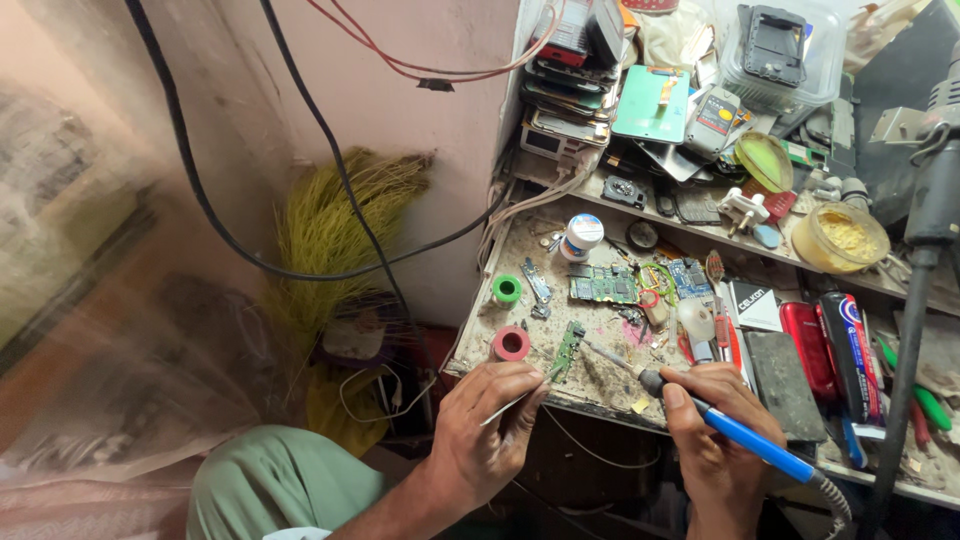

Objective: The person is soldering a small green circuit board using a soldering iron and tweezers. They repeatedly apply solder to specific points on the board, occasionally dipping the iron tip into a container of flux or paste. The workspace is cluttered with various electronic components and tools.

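Right hand (722,440) grips blue soldering iron (745,435), tip on small green board (568,350). Left hand (490,430) pinches solder wire (505,407) beside it. Best: steady tip, brief contact.

Noted beyond the fingertips: a red tape roll (511,343) just past the left fingers, a green tape roll (507,290) farther out. Green circuit boards (604,285) lie well beyond the right fingers; a yellow tub (842,237) stands far right.

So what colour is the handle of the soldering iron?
Blue, on the soldering iron in the right hand, head view.
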